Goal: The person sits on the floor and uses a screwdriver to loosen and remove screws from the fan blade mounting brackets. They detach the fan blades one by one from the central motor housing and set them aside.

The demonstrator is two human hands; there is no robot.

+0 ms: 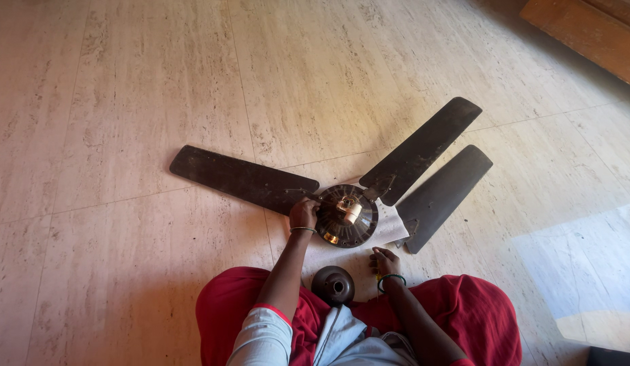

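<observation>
Nearest us: our lap in red cloth (464, 312), grey-white fabric (342, 335) bunched between the knees. We're sitting on the pale stone-tile floor (125, 102).

Just ahead of the knees sits a dark domed canopy cup (332, 285), hole facing up, apart from the motor.

Fan motor housing (347, 215) lies on a sheet of white paper (389, 230) on the floor, dark round body with a brass-coloured hub in the middle, facing up.

Blades:
- long dark blade (240, 179) runs out left from the motor, inner end at the housing rim
- second blade (423, 148) runs up-right, bracket end touching the housing
- third blade (442, 196) lies just beside the second, parallel to it, its bracket end on the paper and not joined to the motor

Our left hand (303, 213) is on the left rim of the housing, right where the left blade's bracket meets it. Fingers curled over that joint; looks like a grip on the rim or bracket, but too small to tell exactly which part they've closed on. Thin bangle at that wrist.

Our right hand (385, 261) rests low on the paper's near edge, between the motor and our right knee. Fingers loosely bent, fingertips down on the paper, nothing held. Green bangles at the wrist.

Wooden furniture edge (586, 30) shows top right, well apart from everything.
</observation>
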